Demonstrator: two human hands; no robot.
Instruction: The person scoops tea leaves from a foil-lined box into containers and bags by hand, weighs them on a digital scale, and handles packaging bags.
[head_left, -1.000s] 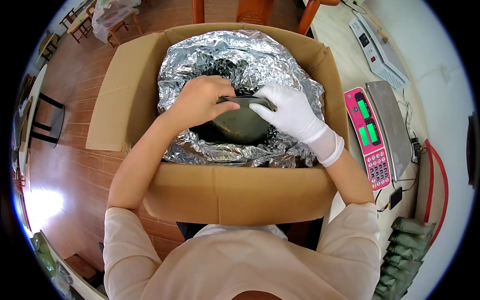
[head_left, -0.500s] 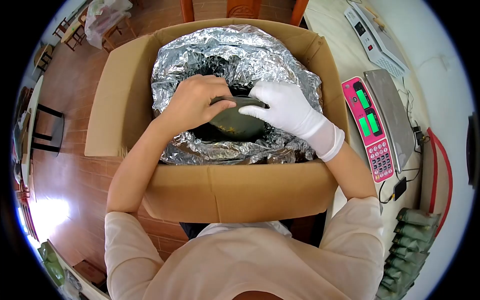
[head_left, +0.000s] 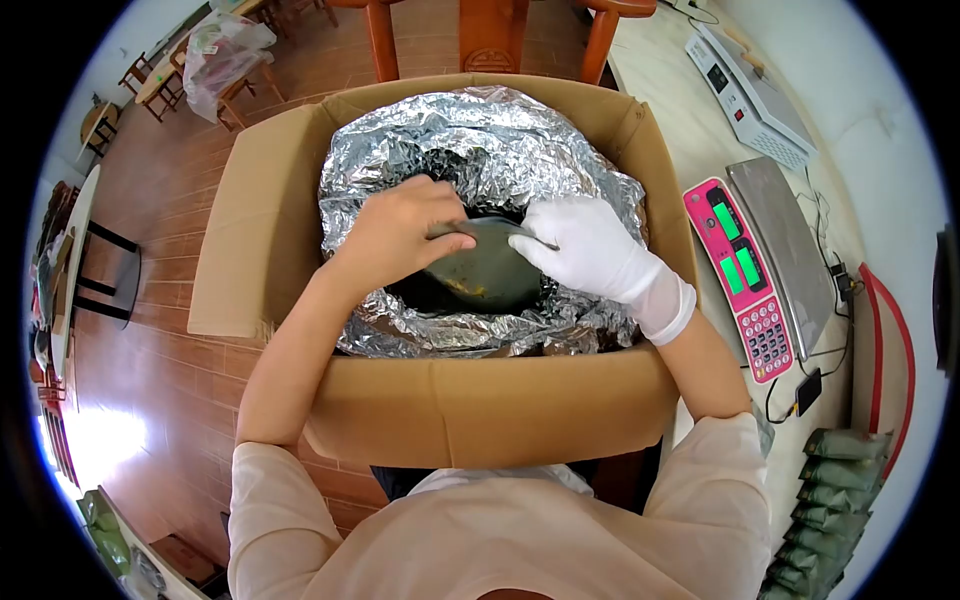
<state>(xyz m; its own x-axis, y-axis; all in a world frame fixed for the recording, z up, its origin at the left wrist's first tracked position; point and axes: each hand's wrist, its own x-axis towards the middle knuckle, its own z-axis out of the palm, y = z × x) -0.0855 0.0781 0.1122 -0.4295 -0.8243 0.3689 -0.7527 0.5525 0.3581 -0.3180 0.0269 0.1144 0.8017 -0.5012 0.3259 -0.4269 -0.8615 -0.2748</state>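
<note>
A dark green pouch (head_left: 485,268) hangs between my two hands, its top edge pinched at both corners. My bare left hand (head_left: 405,228) grips the left end with the thumb in front. The right end is held by my right hand (head_left: 583,245), which wears a white glove. Yellowish marks show on the pouch's lower front. Beneath and around it is crumpled silver foil lining (head_left: 470,140), set inside a cardboard box (head_left: 490,410). What lies deeper in the foil is dark and cannot be made out.
On the right-hand table stand a pink-framed scale (head_left: 745,275) with a metal plate and a white machine (head_left: 750,95) with cables. Several green pouches (head_left: 825,500) are lined up at lower right. Behind the box is a wooden chair (head_left: 490,45). The box's left flap (head_left: 240,240) sticks outward.
The whole view has shifted, so the box and hands appear lower. Both hands still hold the pouch, and its top edge looks pulled a little straighter.
</note>
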